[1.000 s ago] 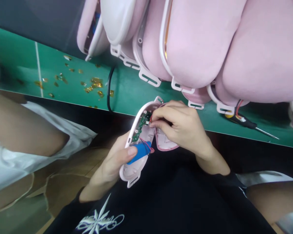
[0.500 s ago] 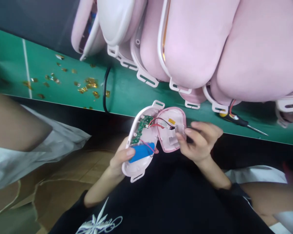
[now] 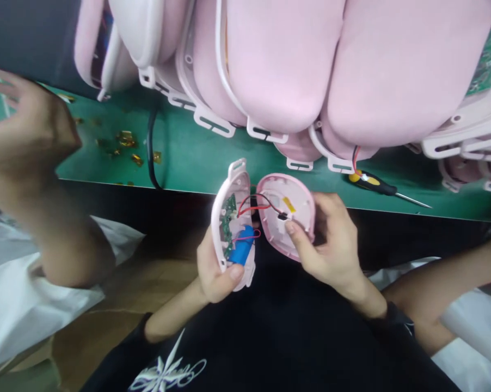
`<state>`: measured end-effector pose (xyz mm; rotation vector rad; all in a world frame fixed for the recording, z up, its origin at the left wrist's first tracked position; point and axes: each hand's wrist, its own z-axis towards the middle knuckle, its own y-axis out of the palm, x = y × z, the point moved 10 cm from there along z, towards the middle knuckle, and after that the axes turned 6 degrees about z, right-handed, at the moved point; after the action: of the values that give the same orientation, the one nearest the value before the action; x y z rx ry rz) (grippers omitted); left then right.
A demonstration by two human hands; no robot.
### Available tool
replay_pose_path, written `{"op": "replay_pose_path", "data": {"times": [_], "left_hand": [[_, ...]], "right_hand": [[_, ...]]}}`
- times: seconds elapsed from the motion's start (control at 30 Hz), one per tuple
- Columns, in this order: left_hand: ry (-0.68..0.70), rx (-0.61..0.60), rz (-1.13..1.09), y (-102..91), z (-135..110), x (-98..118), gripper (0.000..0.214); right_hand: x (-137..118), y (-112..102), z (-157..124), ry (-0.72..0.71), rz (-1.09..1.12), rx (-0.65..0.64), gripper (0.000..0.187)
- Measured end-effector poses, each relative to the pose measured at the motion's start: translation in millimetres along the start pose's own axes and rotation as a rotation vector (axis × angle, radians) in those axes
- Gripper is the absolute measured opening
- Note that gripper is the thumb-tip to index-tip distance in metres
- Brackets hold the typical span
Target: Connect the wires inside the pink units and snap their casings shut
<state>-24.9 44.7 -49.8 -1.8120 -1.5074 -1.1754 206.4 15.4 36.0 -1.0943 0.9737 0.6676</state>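
My left hand [image 3: 215,267] grips a white shell half [image 3: 222,207], thumb pressed near its blue battery [image 3: 242,252]; a green circuit board [image 3: 229,215] sits inside. Red and black wires [image 3: 257,204] run across to a pink shell half [image 3: 288,218]. My right hand [image 3: 331,245] holds that pink half, thumb on a small white part inside it. Both halves are opened apart above my black shirt.
A green bench [image 3: 196,158] carries a pile of pink padded shells [image 3: 311,71], a black cable [image 3: 151,152], gold foil scraps [image 3: 125,139] and a yellow-and-black screwdriver [image 3: 376,185]. A co-worker's raised hand [image 3: 25,130] is at left; another person's arm [image 3: 453,283] at right.
My right hand left the circuit board and took hold of the pink half, and the two halves now stand spread apart. The view shifted right. A co-worker's hand rose at left.
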Motion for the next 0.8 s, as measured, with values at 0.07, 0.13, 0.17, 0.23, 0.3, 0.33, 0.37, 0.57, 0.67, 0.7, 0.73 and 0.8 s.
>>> {"op": "replay_pose_path", "data": {"times": [0.07, 0.13, 0.17, 0.23, 0.3, 0.33, 0.37, 0.57, 0.67, 0.7, 0.73, 0.8], "left_hand": [[0.218, 0.045, 0.072, 11.6, 0, 20, 0.058], [0.275, 0.041, 0.108, 23.0, 1, 27, 0.057], [0.288, 0.038, 0.132, 26.4, 2, 29, 0.058], [0.298, 0.049, 0.175, 27.4, 2, 30, 0.061], [0.275, 0.053, 0.193, 24.8, 2, 26, 0.060], [0.267, 0.045, 0.191, 23.9, 2, 24, 0.060], [0.271, 0.031, 0.184, 23.8, 1, 23, 0.060], [0.266, -0.056, 0.225, 29.4, 0, 22, 0.066], [0.278, -0.034, 0.273, 27.9, 0, 26, 0.073], [0.286, -0.036, 0.264, 28.2, 1, 27, 0.074], [0.284, -0.039, 0.238, 28.4, 1, 28, 0.073], [0.148, -0.050, 0.131, 28.0, 5, 17, 0.074]], "right_hand": [[-11, 13, 1, -0.021, -0.014, -0.051, 0.045], [-20, 20, 3, -0.057, -0.021, -0.051, 0.051], [-24, 22, 3, -0.076, -0.031, -0.041, 0.053], [-28, 23, 3, -0.108, -0.047, -0.021, 0.058], [-31, 24, 2, -0.136, -0.045, 0.002, 0.064], [-32, 23, 1, -0.150, -0.042, 0.011, 0.068], [-33, 24, 1, -0.156, -0.039, 0.009, 0.071], [-29, 29, 10, -0.083, -0.154, -0.101, 0.065], [-29, 27, 17, -0.056, -0.230, -0.128, 0.061], [-30, 26, 19, -0.051, -0.239, -0.138, 0.057], [-31, 27, 21, -0.052, -0.242, -0.151, 0.050], [-36, 30, 23, -0.084, -0.227, -0.190, 0.032]]}}
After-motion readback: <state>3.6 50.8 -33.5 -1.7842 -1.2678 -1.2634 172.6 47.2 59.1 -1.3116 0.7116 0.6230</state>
